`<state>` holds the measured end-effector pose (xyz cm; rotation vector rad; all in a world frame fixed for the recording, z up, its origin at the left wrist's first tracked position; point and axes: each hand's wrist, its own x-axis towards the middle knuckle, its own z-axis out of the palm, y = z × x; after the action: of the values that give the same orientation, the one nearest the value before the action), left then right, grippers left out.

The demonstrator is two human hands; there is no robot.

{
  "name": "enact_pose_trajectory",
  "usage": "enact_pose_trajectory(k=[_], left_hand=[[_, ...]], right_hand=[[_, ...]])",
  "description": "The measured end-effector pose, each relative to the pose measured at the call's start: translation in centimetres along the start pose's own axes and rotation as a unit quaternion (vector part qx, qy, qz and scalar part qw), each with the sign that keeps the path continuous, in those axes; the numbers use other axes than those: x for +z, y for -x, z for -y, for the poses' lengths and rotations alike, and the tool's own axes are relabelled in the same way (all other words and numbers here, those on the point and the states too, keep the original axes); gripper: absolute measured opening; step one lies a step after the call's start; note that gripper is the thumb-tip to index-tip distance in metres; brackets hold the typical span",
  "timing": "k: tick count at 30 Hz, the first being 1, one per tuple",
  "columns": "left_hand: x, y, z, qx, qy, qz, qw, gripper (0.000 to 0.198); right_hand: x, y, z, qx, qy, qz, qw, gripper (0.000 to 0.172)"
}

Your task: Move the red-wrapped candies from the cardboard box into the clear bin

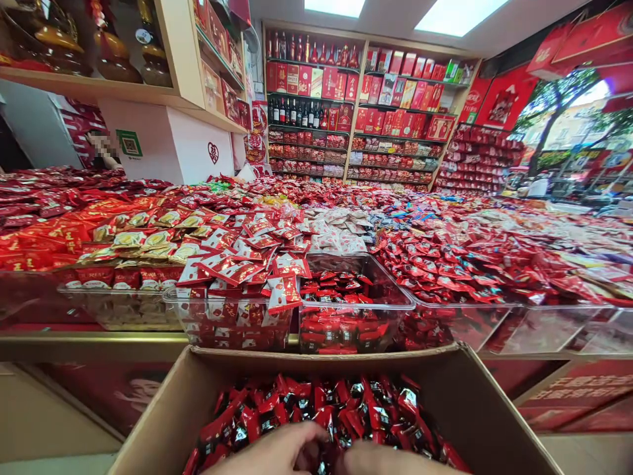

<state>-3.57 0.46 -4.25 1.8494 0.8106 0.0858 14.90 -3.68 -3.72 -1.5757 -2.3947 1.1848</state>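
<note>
An open cardboard box stands close in front of me, holding a heap of small wrapped candies in red and black. My left hand reaches into the heap from the bottom edge, with its fingers curled round some of the candies. Beside it, my right hand is pushed down among the candies; its fingertips are buried and blurred. Just beyond the box, a clear plastic bin holds similar red and black candies, at a lower level than its neighbours.
Left of that bin, red and white packets overflow another clear bin. Red packets are heaped to the right. Shelves with bottles and gift boxes line the back wall. A display cabinet overhangs the left side.
</note>
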Motion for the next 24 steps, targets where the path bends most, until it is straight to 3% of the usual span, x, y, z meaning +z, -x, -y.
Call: enact_pose_trajectory(k=[2, 4, 7, 10, 13, 17, 24], left_hand=[[-0.2, 0.2, -0.9, -0.012, 0.15, 0.032, 0.988, 0.061], [-0.1, 0.3, -1.8, 0.002, 0.27, 0.046, 0.962, 0.064], [0.0, 0.3, -3.3, -0.007, 0.331, -0.006, 0.944, 0.059], [0.0, 0.1, -4.2, -0.018, 0.397, -0.015, 0.918, 0.051], [-0.1, 0.0, -4.3, -0.003, 0.42, -0.033, 0.907, 0.043], [-0.1, 0.1, -4.4, -0.009, 0.429, -0.05, 0.902, 0.035], [-0.8, 0.0, -4.8, -0.004, 0.407, -0.043, 0.912, 0.026]], right_hand=[[-1.9, -0.3, 0.0, 0.016, -0.057, -0.009, 0.998, 0.011], [-3.6, -0.4, 0.3, 0.015, -0.185, -0.028, 0.982, 0.016], [-5.0, -0.3, 1.2, -0.001, -0.388, -0.042, 0.921, 0.023], [-5.3, 0.3, 1.8, -0.001, -0.471, -0.055, 0.88, 0.028], [-5.4, 0.7, 2.0, 0.007, -0.473, -0.09, 0.876, 0.026], [-5.3, 0.6, 2.0, 0.023, -0.431, -0.123, 0.894, 0.027], [-5.2, 0.4, 2.4, -0.046, -0.324, -0.188, 0.926, 0.02]])
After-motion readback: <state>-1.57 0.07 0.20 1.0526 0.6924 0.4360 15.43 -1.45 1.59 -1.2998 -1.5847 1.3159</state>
